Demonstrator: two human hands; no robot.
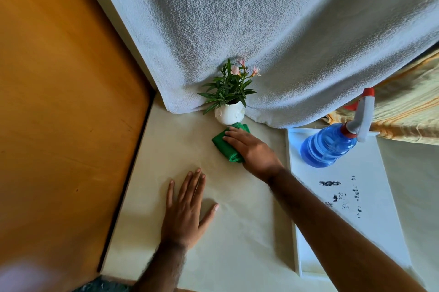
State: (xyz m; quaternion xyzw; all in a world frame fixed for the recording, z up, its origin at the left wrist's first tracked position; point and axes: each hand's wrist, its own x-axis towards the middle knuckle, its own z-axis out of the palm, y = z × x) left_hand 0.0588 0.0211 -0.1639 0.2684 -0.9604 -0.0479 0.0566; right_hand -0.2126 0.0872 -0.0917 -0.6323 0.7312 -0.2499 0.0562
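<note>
A folded green cloth [223, 145] lies on the cream tabletop [237, 232], just in front of a small white pot [229, 113] holding a green plant with pink flowers. My right hand [251, 150] lies flat on the cloth with straight fingers pressing it down, its fingertips near the pot. My left hand [187, 208] rests palm down on the bare tabletop, fingers spread and straight, a little nearer to me and to the left of the cloth.
A blue spray bottle [330, 143] with a white and red trigger stands on a white board [351, 215] marked with dark smudges, at right. A white textured cloth [261, 30] hangs behind the pot. An orange wooden panel [59, 101] borders the table's left edge.
</note>
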